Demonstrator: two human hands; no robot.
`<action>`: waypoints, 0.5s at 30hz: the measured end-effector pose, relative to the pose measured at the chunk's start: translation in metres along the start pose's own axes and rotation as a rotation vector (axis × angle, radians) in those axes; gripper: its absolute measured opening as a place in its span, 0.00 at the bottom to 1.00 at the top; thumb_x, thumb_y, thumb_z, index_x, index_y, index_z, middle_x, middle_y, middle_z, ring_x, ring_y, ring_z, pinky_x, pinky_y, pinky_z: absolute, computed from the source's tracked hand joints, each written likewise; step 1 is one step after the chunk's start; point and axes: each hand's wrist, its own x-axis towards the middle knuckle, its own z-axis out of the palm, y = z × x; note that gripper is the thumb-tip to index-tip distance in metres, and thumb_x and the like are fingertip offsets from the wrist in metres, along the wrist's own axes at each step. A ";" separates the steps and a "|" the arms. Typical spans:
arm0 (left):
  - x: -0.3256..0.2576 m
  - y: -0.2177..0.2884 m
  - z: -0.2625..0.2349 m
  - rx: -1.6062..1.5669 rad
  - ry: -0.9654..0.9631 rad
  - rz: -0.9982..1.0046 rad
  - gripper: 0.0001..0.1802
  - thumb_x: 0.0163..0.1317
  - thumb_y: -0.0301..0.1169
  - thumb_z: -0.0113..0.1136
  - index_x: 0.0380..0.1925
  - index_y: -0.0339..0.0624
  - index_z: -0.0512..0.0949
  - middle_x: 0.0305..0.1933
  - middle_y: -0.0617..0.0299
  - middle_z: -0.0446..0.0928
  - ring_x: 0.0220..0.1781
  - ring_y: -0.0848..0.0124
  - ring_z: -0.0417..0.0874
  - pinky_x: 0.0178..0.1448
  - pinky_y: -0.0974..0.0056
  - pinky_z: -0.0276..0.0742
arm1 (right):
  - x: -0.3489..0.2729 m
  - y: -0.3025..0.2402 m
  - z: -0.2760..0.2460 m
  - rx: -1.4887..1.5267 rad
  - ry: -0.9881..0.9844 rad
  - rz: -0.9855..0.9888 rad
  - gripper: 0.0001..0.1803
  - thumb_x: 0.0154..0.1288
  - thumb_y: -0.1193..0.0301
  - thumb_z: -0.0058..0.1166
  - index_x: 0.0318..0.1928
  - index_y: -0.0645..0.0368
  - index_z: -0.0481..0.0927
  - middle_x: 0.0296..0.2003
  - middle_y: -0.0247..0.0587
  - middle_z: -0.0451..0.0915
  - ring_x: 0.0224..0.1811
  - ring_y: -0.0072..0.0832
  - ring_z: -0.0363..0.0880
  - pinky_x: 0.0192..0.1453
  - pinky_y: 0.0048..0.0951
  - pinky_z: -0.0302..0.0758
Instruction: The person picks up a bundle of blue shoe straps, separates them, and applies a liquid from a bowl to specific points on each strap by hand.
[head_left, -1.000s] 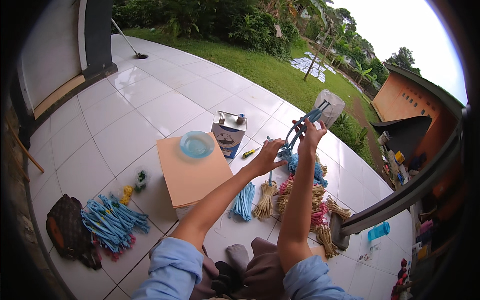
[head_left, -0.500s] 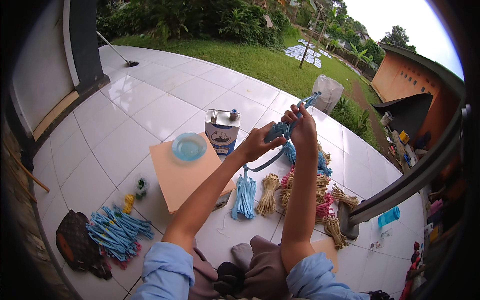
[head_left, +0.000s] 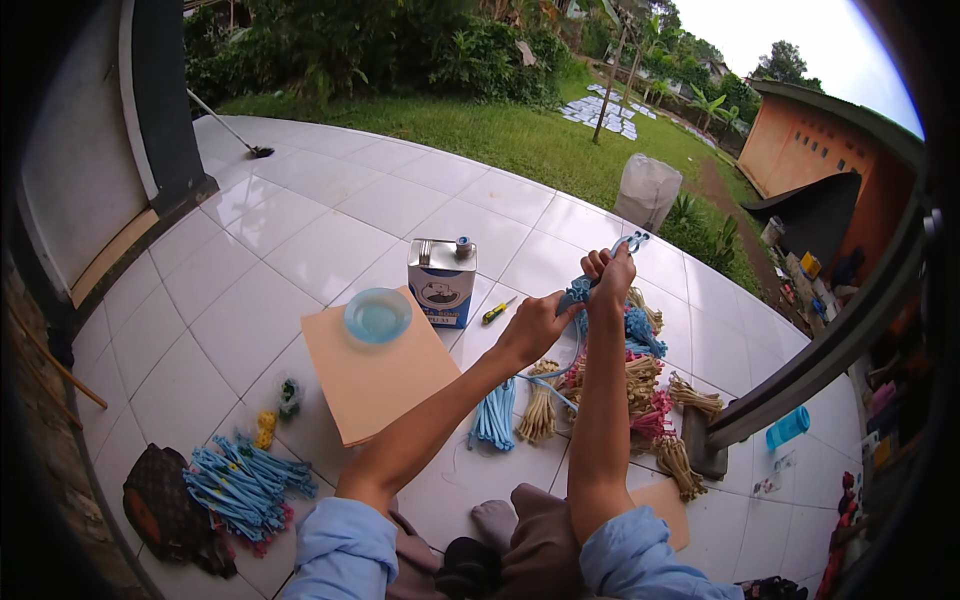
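My left hand (head_left: 533, 328) pinches a blue cord (head_left: 574, 294) that is bunched or knotted between my two hands. Just beyond it, my right hand (head_left: 611, 276) is closed around the same cord, whose looped ends stick out past the fingers. A loose length hangs below the hands toward a tied bundle of light blue cords (head_left: 493, 414) on the floor. Beside that lies a tied bundle of beige cords (head_left: 539, 412). Under my right forearm is a pile of beige and pink bundles (head_left: 640, 385). My fingers hide how the cord is wound.
A peach board (head_left: 385, 385) carries a translucent blue bowl (head_left: 377, 317). Behind stands a rectangular can (head_left: 441, 283), with a screwdriver (head_left: 498, 311) to its right. More blue cords (head_left: 245, 487) and a brown bag (head_left: 160, 505) lie at left. A dark post base (head_left: 704, 445) stands at right.
My left hand has moved right and down, closer to the right hand, and the right hand has dropped. The hanging cord has swung right. The screwdriver now shows beside the can.
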 end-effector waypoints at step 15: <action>-0.009 -0.069 0.053 -0.091 0.068 -0.183 0.26 0.64 0.49 0.49 0.36 0.29 0.71 0.24 0.41 0.76 0.33 0.48 0.79 0.39 0.52 0.72 | 0.020 -0.031 -0.073 -0.922 -0.316 0.198 0.45 0.65 0.71 0.43 0.68 0.58 0.23 0.22 0.35 0.72 0.18 0.22 0.67 0.23 0.24 0.69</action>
